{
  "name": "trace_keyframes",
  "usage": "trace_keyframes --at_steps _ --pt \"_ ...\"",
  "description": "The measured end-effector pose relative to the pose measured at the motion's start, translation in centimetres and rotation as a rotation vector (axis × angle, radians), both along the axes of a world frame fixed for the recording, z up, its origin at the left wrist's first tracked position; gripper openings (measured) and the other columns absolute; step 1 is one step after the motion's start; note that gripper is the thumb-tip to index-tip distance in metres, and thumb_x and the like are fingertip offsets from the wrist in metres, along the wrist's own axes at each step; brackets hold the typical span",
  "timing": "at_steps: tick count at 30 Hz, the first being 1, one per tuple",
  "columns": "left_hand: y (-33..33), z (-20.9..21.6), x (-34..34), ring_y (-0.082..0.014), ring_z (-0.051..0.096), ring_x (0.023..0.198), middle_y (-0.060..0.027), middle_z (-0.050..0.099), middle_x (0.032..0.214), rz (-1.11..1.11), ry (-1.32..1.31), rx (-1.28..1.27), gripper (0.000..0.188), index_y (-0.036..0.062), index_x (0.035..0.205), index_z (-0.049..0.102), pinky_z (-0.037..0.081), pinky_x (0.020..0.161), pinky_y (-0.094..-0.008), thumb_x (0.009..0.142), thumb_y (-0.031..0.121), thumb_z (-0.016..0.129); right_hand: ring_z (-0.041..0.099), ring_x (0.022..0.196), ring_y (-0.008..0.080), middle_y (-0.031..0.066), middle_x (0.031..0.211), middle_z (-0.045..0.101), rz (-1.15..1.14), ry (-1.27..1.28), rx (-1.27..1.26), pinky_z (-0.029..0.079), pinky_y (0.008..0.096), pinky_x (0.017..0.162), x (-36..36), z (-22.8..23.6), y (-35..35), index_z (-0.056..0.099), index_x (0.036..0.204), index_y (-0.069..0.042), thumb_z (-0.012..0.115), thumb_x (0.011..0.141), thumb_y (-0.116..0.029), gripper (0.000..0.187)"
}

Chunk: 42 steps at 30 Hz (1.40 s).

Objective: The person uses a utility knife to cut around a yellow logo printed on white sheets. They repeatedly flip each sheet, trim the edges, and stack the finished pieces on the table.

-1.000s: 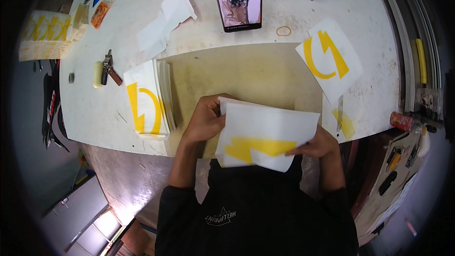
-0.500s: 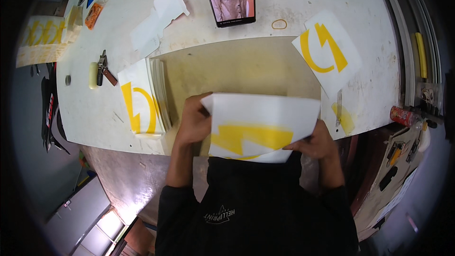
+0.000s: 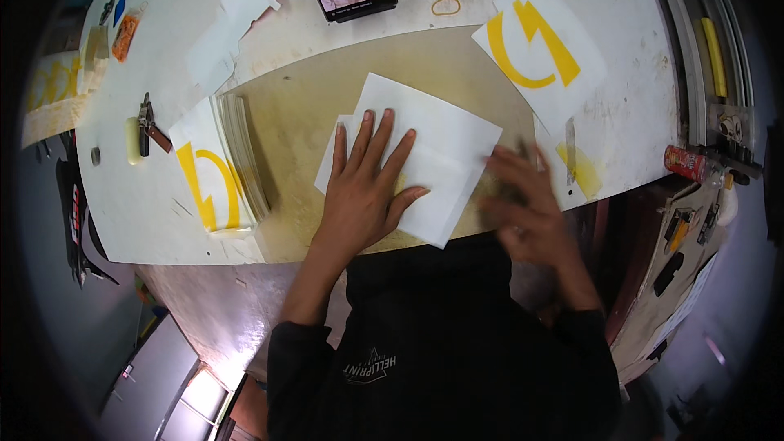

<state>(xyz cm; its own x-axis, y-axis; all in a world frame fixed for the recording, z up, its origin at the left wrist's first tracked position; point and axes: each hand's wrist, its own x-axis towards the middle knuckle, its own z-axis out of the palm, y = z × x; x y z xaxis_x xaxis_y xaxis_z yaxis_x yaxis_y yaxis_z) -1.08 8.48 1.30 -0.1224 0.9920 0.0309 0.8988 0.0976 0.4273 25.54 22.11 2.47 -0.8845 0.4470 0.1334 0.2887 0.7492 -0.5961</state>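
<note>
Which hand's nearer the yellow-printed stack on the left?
Left. The left hand lies on the white paper, right of the stack with a gap between; the right hand, blurred, is farther right, by the paper's right edge.

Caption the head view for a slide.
Left hand spread on a white sheet, right hand blurred near its right edge, a yellow-printed paper stack to the left.

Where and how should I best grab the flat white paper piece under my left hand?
Probably pinch the flat white paper piece by its right corner, coming from the right: that corner is uncovered, while your spread left hand covers the left part.
</note>
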Motion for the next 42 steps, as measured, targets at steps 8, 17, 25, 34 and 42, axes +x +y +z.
trace_keyframes --at_steps 8,17,25,34,42 --pt "-0.1 -1.5 0.8 -0.039 0.028 0.158 -0.0191 0.034 0.168 0.0 0.121 -0.023 0.073 0.0137 0.157 0.05 0.018 0.126 -0.0626 0.099 0.057 0.06 0.064 0.107 0.0293 0.0163 0.113 0.067 -0.902 -0.091 -0.092 0.048 0.0381 0.098 13.2 -3.9 0.5 0.063 0.123 0.0 0.082 0.089 -0.01 0.04" --pt "0.0 -1.5 0.8 -0.0388 0.025 0.159 -0.02 0.031 0.17 -0.003 0.115 -0.019 0.074 0.012 0.158 0.047 0.013 0.128 -0.0592 0.097 0.05 0.066 0.069 0.087 0.0134 0.0065 0.092 0.072 -0.569 0.171 -0.712 0.054 0.027 0.076 2.2 -0.6 -6.6 0.065 0.128 0.004 0.074 0.093 0.004 0.036" --pt "0.0 -1.3 0.8 -0.0383 0.03 0.157 -0.0191 0.036 0.168 0.016 0.101 0.0 0.071 0.0122 0.155 0.052 0.017 0.127 -0.0601 0.099 0.054 0.063 0.068 0.088 0.0096 0.0094 0.102 0.074 -0.631 0.179 -1.01 0.053 0.0242 0.075 2.2 -1.3 -5.5 0.064 0.13 0.004 0.074 0.094 0.004 0.038" --pt "0.0 -1.5 0.8 -0.0376 0.026 0.159 -0.019 0.032 0.169 0.004 0.108 -0.019 0.074 0.0125 0.157 0.05 0.013 0.129 -0.0579 0.097 0.052 0.066 0.052 0.047 0.0057 0.0149 0.103 0.074 -0.876 0.173 -1.013 0.037 0.0224 0.04 -0.3 -0.1 -3.7 0.063 0.13 0.004 0.075 0.095 -0.001 0.037" --pt "0.0 -1.3 0.8 -0.0375 0.027 0.158 -0.0188 0.034 0.169 0.012 0.103 -0.016 0.073 0.0122 0.156 0.05 0.014 0.128 -0.0582 0.098 0.053 0.065 0.052 0.047 0.0062 0.0171 0.105 0.074 -0.809 0.137 -1.017 0.037 0.0221 0.04 2.1 -0.4 -3.4 0.065 0.127 0.006 0.075 0.093 0.001 0.036"
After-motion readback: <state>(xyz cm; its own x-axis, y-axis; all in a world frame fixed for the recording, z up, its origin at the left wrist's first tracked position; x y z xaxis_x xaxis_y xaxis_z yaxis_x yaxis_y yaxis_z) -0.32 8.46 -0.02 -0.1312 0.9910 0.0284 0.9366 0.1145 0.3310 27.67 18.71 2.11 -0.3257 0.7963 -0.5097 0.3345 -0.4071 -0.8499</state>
